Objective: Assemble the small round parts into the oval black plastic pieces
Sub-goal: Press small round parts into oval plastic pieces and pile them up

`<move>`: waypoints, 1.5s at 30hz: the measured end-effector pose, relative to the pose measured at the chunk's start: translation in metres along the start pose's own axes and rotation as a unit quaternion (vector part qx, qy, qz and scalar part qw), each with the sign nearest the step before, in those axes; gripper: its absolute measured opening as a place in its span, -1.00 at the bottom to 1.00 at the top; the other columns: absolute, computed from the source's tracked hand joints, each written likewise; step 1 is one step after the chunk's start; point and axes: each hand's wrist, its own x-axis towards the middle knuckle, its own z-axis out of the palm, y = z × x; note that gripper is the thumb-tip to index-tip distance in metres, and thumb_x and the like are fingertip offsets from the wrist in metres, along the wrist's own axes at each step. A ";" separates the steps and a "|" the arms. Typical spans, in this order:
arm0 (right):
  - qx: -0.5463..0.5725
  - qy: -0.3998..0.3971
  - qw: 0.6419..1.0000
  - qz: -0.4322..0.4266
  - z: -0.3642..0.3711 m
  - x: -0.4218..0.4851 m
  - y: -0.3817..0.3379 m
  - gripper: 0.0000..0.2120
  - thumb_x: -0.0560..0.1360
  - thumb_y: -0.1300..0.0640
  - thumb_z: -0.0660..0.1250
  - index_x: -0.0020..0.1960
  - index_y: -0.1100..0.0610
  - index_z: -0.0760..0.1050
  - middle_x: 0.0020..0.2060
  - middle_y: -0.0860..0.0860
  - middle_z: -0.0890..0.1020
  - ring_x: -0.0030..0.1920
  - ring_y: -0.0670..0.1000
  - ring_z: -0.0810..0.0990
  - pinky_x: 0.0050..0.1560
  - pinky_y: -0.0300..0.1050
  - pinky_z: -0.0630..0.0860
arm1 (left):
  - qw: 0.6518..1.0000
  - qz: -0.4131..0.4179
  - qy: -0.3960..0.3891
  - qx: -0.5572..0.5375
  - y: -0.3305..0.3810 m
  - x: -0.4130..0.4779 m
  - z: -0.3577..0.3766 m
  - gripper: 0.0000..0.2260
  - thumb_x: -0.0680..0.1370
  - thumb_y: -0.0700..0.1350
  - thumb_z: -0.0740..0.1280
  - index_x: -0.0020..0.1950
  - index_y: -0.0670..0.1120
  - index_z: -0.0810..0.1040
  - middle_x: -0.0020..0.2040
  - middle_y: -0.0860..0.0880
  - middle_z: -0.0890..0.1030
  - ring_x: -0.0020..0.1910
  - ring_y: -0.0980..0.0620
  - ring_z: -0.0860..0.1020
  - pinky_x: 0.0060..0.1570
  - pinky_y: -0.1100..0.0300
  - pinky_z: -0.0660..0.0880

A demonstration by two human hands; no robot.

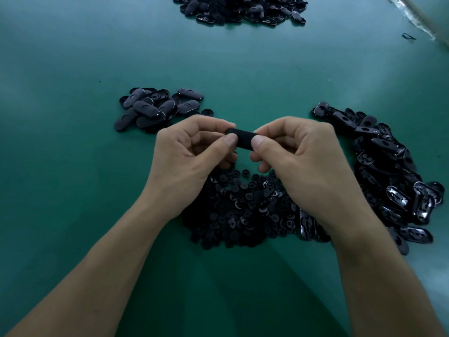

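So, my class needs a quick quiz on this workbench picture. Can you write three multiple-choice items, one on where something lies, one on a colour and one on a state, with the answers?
1. Where does the heap of small round parts lie?
A. on the table, just below the left hand and right hand
B. well out to the left of both arms
C. in a box on the right

2. What colour is the table top?
A. red
B. green
C. white

3. How is the oval black piece at the centre held?
A. it lies untouched on the table
B. both hands pinch it, one at each end
C. the left hand alone holds it

Answers:
1 A, the round parts spread out under the fingers and wrists.
2 B, the bare surface is green all round.
3 B, the thumb and fingers of each hand grip one end.
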 end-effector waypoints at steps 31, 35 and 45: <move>-0.341 -0.054 0.924 0.164 -0.041 0.001 0.009 -0.68 0.54 0.06 0.40 0.27 -0.10 0.52 0.27 0.07 0.50 0.32 0.11 0.42 0.32 -0.01 0.37 | 0.982 0.007 0.165 0.093 -0.008 0.007 -0.005 -0.84 0.54 -0.20 0.36 0.05 0.04 0.58 0.12 -0.27 0.56 -0.04 -0.02 0.54 0.14 -0.07 0.55; -0.375 -0.048 0.909 0.177 -0.048 0.001 0.009 -0.63 0.53 0.10 0.40 0.31 -0.11 0.50 0.29 0.09 0.48 0.36 0.18 0.37 0.32 0.04 0.36 | 0.986 0.018 0.141 0.090 -0.008 0.006 -0.004 -0.88 0.55 -0.24 0.38 -0.03 -0.02 0.61 -0.01 -0.19 0.61 -0.10 0.01 0.53 0.01 0.04 0.53; -0.315 -0.001 0.929 0.194 -0.040 0.004 0.022 -0.75 0.51 0.20 0.44 0.14 -0.04 0.61 -0.01 0.00 0.60 -0.04 0.04 0.55 -0.04 -0.13 0.44 | 0.989 0.015 0.126 0.080 -0.006 0.004 -0.003 -0.87 0.55 -0.30 0.39 -0.04 -0.06 0.62 -0.06 -0.09 0.62 -0.14 0.10 0.53 -0.04 0.18 0.48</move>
